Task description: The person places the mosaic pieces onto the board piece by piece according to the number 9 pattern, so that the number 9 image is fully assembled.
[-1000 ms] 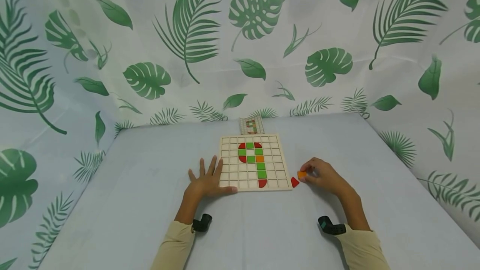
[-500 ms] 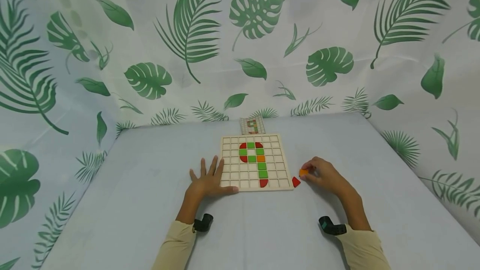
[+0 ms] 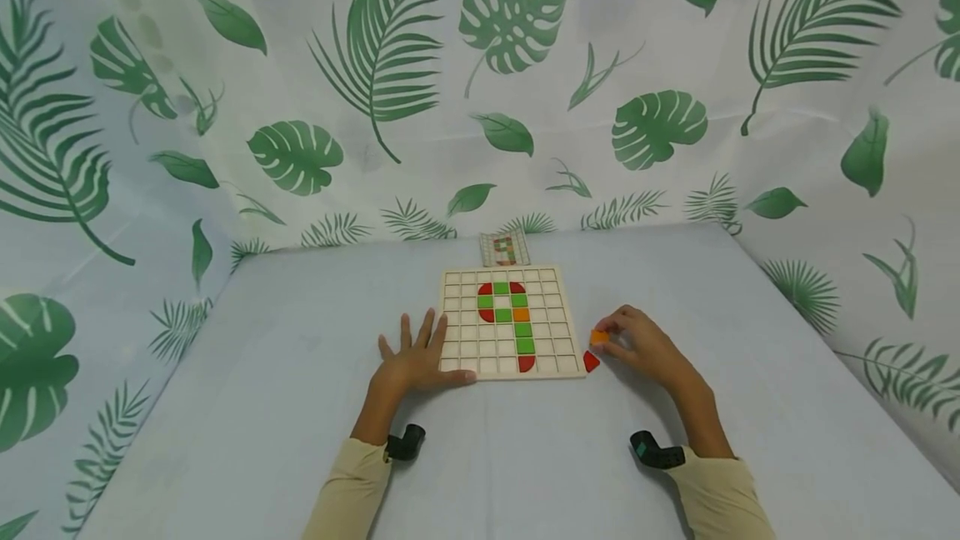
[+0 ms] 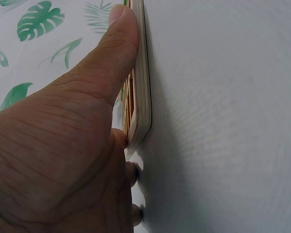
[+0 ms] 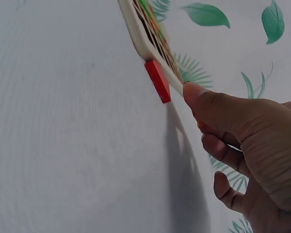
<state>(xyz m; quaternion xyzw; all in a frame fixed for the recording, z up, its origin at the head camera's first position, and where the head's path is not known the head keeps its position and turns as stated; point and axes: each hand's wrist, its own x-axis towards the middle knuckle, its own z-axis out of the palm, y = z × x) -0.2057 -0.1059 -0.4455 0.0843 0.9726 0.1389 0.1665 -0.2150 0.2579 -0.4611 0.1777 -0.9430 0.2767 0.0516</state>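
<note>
A wooden grid board (image 3: 467, 349) lies on the table with green, red and orange tiles set in it, forming a figure 9. My left hand (image 3: 411, 367) rests at the board's left front corner, fingers spread and straight; the left wrist view shows its thumb (image 4: 120, 34) along the front edge. Between thumb and fingers, my right hand (image 3: 647, 347) pinches an orange tile (image 3: 598, 337) just right of the board. A loose red tile (image 3: 592, 362) with a curved side lies by the right front corner. The right wrist view shows this red tile (image 5: 158, 81) close to the board's edge.
Behind the board stands a small pattern card (image 3: 505, 249) showing the same 9. A pale cloth covers the table (image 3: 300, 340), and leaf-printed curtains (image 3: 420, 90) rise at the back and sides. A dark camera sits on each wrist.
My right hand has shifted slightly left and away from me with the orange tile, which is now nearer the board. The left hand stays put.
</note>
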